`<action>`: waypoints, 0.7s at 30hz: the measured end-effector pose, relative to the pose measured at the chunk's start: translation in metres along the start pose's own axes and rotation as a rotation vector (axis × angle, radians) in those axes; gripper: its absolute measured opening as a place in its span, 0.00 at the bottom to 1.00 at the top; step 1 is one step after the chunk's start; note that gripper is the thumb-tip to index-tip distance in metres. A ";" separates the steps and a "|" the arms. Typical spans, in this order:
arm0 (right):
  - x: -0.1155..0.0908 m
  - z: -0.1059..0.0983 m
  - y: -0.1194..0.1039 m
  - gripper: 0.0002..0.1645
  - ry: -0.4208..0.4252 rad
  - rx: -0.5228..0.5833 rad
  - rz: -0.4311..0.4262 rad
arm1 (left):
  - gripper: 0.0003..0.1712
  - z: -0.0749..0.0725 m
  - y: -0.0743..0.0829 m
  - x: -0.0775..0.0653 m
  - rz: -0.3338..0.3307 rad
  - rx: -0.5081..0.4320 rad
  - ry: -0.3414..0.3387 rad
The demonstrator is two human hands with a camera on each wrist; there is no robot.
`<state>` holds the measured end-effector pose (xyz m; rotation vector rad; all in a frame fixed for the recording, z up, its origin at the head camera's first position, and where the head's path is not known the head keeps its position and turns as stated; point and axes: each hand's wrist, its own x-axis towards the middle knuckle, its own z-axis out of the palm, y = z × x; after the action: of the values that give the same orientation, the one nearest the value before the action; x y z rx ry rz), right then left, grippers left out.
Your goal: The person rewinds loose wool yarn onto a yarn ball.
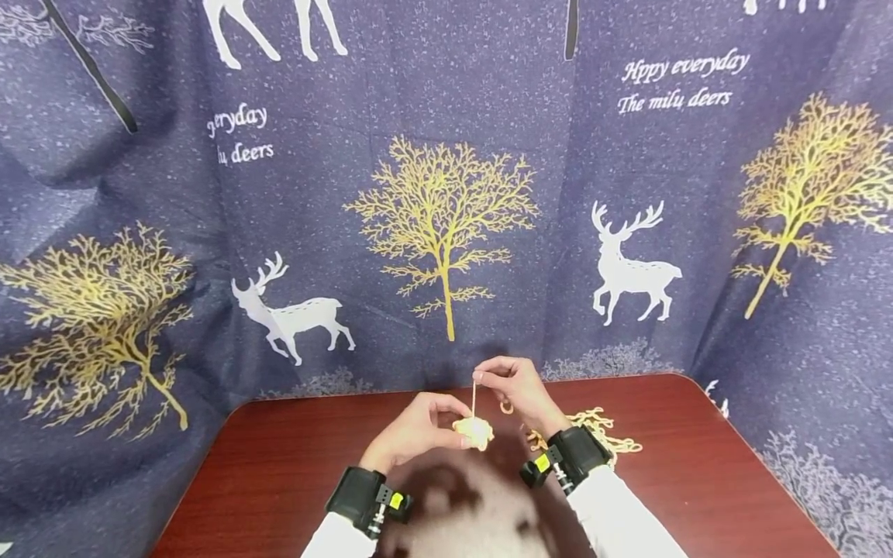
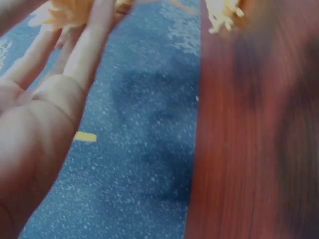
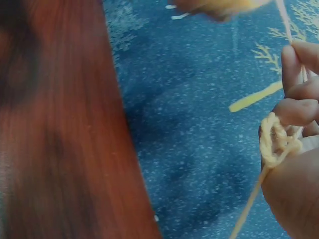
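Observation:
My left hand [image 1: 418, 426] grips a small pale yellow ball of yarn [image 1: 476, 432] between thumb and fingers, above the table. From its top a taut strand [image 1: 474, 399] runs straight up to my right hand [image 1: 519, 391], which pinches it between thumb and fingertips. In the right wrist view, a twisted loop of yarn [image 3: 266, 144] hangs against the right palm, and a single strand trails down from it. The ball [image 2: 70, 12] shows only in part at the top of the left wrist view, behind the fingers of the left hand [image 2: 45, 114].
Beyond my right wrist, a loose heap of yarn [image 1: 605, 430] lies on the reddish-brown wooden table [image 1: 279, 442], partly hidden by the wrist strap. A dark blue cloth [image 1: 474, 93] printed with trees and deer hangs behind the table's far edge.

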<state>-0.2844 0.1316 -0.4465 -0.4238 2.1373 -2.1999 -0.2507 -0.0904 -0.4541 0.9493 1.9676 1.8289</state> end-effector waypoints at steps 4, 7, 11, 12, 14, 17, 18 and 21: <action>-0.003 0.004 0.008 0.14 0.001 -0.049 0.017 | 0.25 0.001 0.007 0.001 0.054 -0.174 0.062; -0.007 0.007 0.016 0.10 -0.006 -0.048 0.029 | 0.30 0.003 0.011 0.003 0.096 -0.235 0.184; -0.011 0.012 0.023 0.10 -0.028 -0.063 0.018 | 0.30 0.004 0.015 0.008 0.122 -0.250 0.348; -0.012 0.013 0.024 0.10 -0.038 -0.069 0.006 | 0.29 0.005 0.016 0.009 0.120 -0.252 0.384; -0.014 0.015 0.025 0.10 -0.053 -0.097 -0.013 | 0.26 0.004 0.015 0.011 0.111 -0.246 0.443; -0.018 0.018 0.025 0.10 -0.072 -0.123 -0.015 | 0.23 0.004 0.013 0.013 0.086 -0.224 0.523; -0.019 0.019 0.024 0.10 -0.077 -0.131 -0.013 | 0.22 0.004 0.012 0.014 0.070 -0.205 0.552; -0.023 0.021 0.020 0.11 -0.093 -0.158 -0.020 | 0.21 0.004 0.009 0.015 0.032 -0.128 0.630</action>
<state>-0.2608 0.1153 -0.4700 -0.5460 2.2748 -1.9850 -0.2569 -0.0776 -0.4431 0.3852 2.1213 2.4536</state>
